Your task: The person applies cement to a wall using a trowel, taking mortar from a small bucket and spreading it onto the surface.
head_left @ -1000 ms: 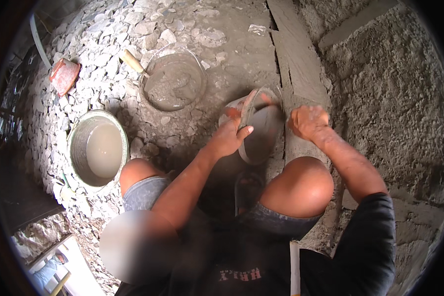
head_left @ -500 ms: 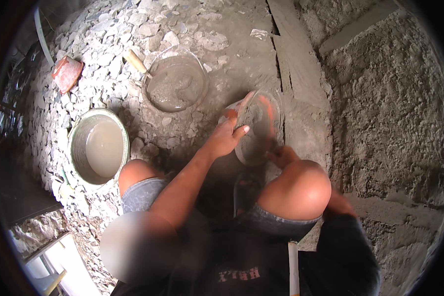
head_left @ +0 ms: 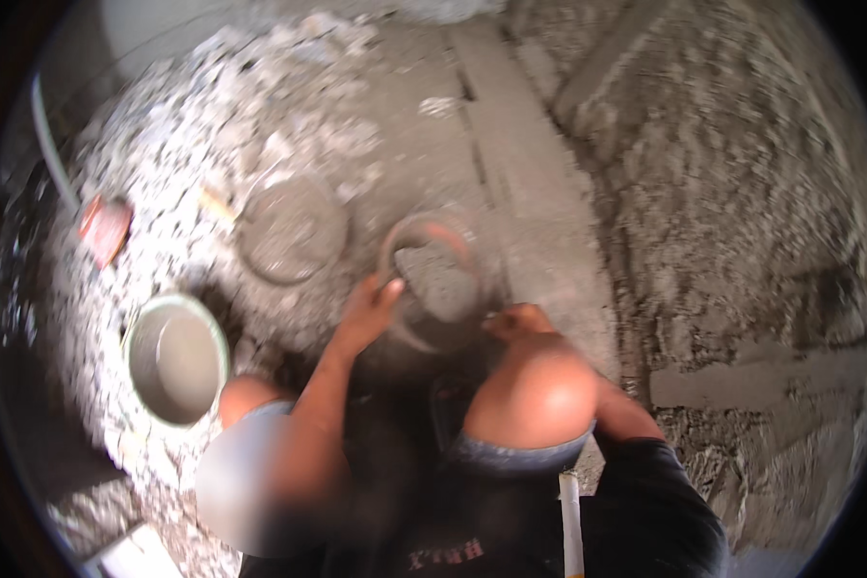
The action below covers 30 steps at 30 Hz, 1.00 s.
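Observation:
Between my knees and the muddy ground ahead is a round bucket [head_left: 402,323] with an orange-red patch inside its far wall. Grey wet mortar [head_left: 440,281] lies in it. My left hand [head_left: 368,310] is closed on the bucket's left rim, thumb over the edge. At the lower right rim is my right hand [head_left: 518,322], fingers curled against the bucket beside my right knee; motion smears both. Farther left stands a second bucket [head_left: 244,252], filled with grey mortar. A pale wooden handle [head_left: 219,204] sticks out at its left edge.
A green-rimmed bucket [head_left: 225,361] of cloudy water stands left of my left knee. Beyond it, a small red container [head_left: 106,229] lies on loose gravel [head_left: 178,169]. A rough plastered wall [head_left: 742,212] rises at the right, with a flat ledge [head_left: 549,250] along its foot.
The bucket in my hands has gone from steeply tilted to more level, its opening now facing up more. Both hands stay on it. The whole view has shifted, so the surroundings sit lower and further left.

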Each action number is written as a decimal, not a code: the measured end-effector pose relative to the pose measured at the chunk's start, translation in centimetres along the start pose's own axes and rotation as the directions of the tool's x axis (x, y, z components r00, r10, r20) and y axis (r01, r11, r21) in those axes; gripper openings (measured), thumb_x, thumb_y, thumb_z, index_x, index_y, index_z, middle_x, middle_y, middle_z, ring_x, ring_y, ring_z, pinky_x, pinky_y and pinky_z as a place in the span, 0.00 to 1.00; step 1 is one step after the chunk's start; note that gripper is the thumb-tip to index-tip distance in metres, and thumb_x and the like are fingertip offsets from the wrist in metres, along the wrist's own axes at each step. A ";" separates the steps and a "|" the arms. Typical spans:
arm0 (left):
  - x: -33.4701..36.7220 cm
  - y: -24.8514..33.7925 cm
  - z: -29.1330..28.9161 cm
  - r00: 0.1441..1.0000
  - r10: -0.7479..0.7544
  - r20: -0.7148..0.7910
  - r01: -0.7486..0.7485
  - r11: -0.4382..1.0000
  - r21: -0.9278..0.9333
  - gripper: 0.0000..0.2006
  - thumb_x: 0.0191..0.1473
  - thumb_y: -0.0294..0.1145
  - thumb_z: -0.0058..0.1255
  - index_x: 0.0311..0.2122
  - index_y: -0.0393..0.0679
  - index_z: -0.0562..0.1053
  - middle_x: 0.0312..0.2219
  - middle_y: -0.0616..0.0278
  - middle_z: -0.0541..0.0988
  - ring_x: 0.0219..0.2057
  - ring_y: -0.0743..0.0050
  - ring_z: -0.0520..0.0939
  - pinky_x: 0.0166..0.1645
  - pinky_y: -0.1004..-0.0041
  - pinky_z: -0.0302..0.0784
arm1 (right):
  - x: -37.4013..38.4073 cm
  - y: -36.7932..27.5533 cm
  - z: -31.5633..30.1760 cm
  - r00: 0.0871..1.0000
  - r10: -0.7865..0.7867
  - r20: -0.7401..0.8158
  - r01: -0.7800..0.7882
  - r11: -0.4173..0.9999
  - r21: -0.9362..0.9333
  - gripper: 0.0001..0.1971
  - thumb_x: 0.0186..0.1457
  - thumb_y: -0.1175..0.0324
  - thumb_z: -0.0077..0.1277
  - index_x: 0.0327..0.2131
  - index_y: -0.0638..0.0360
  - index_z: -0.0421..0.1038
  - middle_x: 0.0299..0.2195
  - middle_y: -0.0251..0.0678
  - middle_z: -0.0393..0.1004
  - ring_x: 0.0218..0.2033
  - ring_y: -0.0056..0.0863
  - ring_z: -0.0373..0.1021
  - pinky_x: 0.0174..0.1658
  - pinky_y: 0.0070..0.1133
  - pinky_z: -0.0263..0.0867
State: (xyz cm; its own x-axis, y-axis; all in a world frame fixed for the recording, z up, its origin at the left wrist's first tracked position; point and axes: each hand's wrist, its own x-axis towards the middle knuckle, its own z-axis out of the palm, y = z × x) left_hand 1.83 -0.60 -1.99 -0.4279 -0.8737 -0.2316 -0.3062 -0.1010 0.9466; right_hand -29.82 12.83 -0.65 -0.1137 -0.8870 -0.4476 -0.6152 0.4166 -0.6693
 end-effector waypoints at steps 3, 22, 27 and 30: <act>0.3 -0.9 -2.1 0.989 -0.137 -0.056 0.121 0.968 -0.220 0.24 0.65 0.56 0.52 0.47 0.43 0.74 0.28 0.69 0.75 0.27 0.81 0.73 0.31 0.71 0.74 | -0.1 -7.6 -4.3 0.974 -0.223 -0.036 0.214 0.963 -0.166 0.18 0.50 0.57 0.69 0.29 0.64 0.78 0.21 0.40 0.75 0.27 0.24 0.70 0.35 0.31 0.68; 0.3 -1.2 0.1 0.968 -0.250 0.015 0.237 0.895 -0.377 0.17 0.66 0.52 0.53 0.36 0.48 0.72 0.26 0.73 0.74 0.26 0.84 0.75 0.30 0.76 0.77 | 0.5 -7.7 -33.7 0.934 0.040 -0.354 0.214 0.732 0.647 0.05 0.60 0.70 0.57 0.36 0.62 0.76 0.21 0.32 0.75 0.15 0.16 0.68 0.14 0.17 0.64; -0.8 3.2 0.3 0.956 -0.290 0.038 0.290 0.924 -0.248 0.19 0.64 0.53 0.56 0.38 0.45 0.71 0.26 0.72 0.71 0.27 0.83 0.76 0.29 0.74 0.77 | -11.9 -4.2 -39.1 0.601 0.109 -0.792 0.203 0.937 0.283 0.09 0.63 0.63 0.57 0.34 0.59 0.74 0.19 0.27 0.70 0.15 0.14 0.64 0.15 0.16 0.59; -0.3 3.3 0.2 0.969 -0.245 0.013 0.245 0.964 -0.107 0.25 0.62 0.53 0.57 0.43 0.35 0.72 0.25 0.66 0.72 0.26 0.80 0.76 0.28 0.73 0.77 | -15.2 -9.4 -32.2 0.704 0.056 -0.708 -0.012 0.998 0.068 0.11 0.62 0.62 0.58 0.35 0.61 0.76 0.19 0.25 0.69 0.16 0.13 0.60 0.19 0.17 0.56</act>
State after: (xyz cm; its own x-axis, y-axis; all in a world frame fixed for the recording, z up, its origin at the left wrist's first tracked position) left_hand 0.78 -0.55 1.19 -0.3502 -0.8161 -0.4597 -0.3095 -0.3624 0.8792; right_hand -47.45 16.02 31.56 -0.6670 -0.7420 0.0669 -0.5595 0.4397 -0.7026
